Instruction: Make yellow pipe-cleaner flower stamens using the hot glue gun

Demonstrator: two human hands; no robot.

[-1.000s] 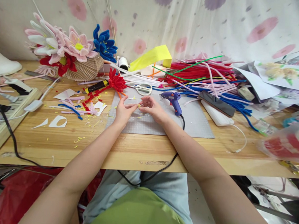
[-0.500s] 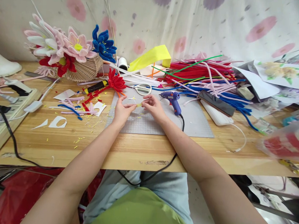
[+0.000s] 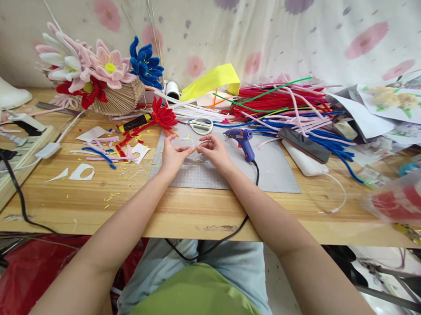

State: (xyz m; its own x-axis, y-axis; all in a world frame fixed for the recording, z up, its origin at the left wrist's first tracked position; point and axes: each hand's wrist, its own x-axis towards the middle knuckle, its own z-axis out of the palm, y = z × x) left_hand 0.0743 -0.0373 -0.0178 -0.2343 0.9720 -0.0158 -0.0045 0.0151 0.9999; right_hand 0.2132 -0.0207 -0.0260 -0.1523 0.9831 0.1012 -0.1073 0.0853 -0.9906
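Note:
Over the grey cutting mat [image 3: 273, 173], my left hand [image 3: 173, 156] and my right hand [image 3: 214, 152] meet at the fingertips. Both hands are pinched around a small pale yellow piece [image 3: 195, 149], mostly hidden by the fingers. A thin white strand with a yellow tip [image 3: 188, 138] shows just beyond the left fingers. White-handled scissors [image 3: 201, 126] lie behind the hands. To the right of my right hand rests a purple glue gun [image 3: 243, 139]. A red fuzzy flower [image 3: 164, 115] lies behind my left hand.
Fuzzy flowers [image 3: 109, 67] stand at the back left, and bundled fuzzy stems [image 3: 285, 102] lie at the back. A phone [image 3: 305, 145] is on the right, a power strip [image 3: 16, 179] on the left. Scraps litter the wooden table [image 3: 121, 214]. A black cord [image 3: 244, 221] crosses its front edge.
The fingertips of both hands have come closer together, and less of the yellow piece shows between them. The surrounding objects have stayed where they were.

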